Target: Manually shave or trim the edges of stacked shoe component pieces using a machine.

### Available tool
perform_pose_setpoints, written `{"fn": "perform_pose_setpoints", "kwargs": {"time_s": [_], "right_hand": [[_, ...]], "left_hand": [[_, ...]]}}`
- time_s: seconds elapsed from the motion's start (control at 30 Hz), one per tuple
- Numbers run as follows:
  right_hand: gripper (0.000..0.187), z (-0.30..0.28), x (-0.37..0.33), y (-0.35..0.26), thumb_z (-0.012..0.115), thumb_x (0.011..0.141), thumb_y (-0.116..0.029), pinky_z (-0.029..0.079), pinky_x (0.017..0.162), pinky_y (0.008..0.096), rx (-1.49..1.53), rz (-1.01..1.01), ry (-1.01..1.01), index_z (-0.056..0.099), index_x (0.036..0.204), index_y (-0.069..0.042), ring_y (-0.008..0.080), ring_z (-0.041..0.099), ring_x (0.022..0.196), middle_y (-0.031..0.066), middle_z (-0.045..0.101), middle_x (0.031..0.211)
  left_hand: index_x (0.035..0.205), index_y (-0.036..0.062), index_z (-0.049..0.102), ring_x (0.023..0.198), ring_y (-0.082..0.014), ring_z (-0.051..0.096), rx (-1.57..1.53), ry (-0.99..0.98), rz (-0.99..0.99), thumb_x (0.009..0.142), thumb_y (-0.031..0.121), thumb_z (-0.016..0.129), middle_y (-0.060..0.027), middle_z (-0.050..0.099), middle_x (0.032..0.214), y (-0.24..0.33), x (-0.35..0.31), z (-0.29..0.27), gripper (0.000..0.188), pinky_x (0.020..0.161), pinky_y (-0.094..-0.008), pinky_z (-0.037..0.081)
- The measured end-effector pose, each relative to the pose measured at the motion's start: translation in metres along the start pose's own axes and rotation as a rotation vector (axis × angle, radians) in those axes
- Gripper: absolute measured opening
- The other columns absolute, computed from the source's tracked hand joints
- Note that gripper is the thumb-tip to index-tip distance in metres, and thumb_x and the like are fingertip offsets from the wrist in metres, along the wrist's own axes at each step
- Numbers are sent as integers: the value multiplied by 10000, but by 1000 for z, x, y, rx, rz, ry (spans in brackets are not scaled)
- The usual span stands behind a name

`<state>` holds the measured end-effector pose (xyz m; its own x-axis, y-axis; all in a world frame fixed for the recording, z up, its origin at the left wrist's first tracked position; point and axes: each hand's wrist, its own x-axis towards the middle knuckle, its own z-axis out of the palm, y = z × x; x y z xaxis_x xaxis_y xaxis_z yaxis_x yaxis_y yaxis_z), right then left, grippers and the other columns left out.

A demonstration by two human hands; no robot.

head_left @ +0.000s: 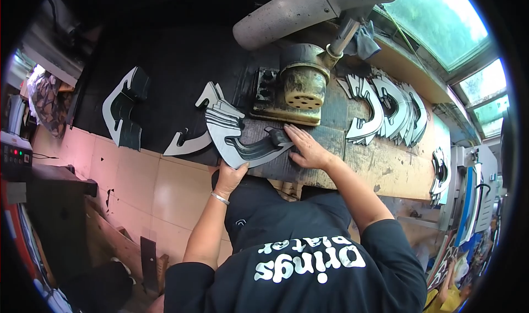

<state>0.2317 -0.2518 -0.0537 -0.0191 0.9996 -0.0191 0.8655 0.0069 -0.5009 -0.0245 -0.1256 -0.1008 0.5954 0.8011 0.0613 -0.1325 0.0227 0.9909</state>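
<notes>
A fanned stack of curved, flat cut pieces [222,132], white on top with black edges, lies at the front edge of the dark work table. My left hand [231,179] grips the stack's near corner, thumb on top and fingers hidden below. At the stack's right end, my right hand [309,149] lies with its fingers stretched forward and thumb apart, touching the pieces' tip. Just left of the stack sits a loose white curved piece [189,145]. Farther left, a thick pile of similar pieces [117,112] stands with its black side showing.
Beyond my hands stands a stained machine head with a perforated round cup [305,87], under a large grey arm [292,12]. Several piles of curved pieces [380,110] lie to the right, with another small pile [440,172] at the table's right end. A cloth [366,42] hangs behind.
</notes>
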Motion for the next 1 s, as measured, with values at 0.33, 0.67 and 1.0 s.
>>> {"fn": "perform_pose_setpoints", "kwargs": {"time_s": [0.33, 0.67, 1.0], "right_hand": [[868, 7, 10, -4, 567, 694, -33, 282, 1114, 428, 167, -60, 68, 171, 1461, 59, 414, 359, 1301, 280, 377, 1374], [609, -7, 6, -12, 602, 737, 8, 379, 999, 434, 89, -139, 129, 388, 1307, 28, 390, 457, 1164, 216, 464, 1237], [546, -24, -23, 7, 625, 736, -7, 389, 987, 427, 14, -29, 72, 435, 1248, -6, 360, 479, 1156, 180, 511, 1214]], "left_hand": [[1155, -22, 606, 1027, -190, 611, 268, -214, 94, 768, 10, 680, -95, 647, 1122, 0, -1, -3, 396, 930, -296, 450], [890, 10, 687, 763, -219, 680, 349, -9, 191, 758, 40, 723, -85, 712, 862, 9, 17, 9, 141, 738, -320, 514], [1376, 15, 357, 1122, -175, 525, -297, -175, -189, 750, -50, 669, -86, 526, 1248, 24, 22, 7, 703, 976, -306, 411]]}}
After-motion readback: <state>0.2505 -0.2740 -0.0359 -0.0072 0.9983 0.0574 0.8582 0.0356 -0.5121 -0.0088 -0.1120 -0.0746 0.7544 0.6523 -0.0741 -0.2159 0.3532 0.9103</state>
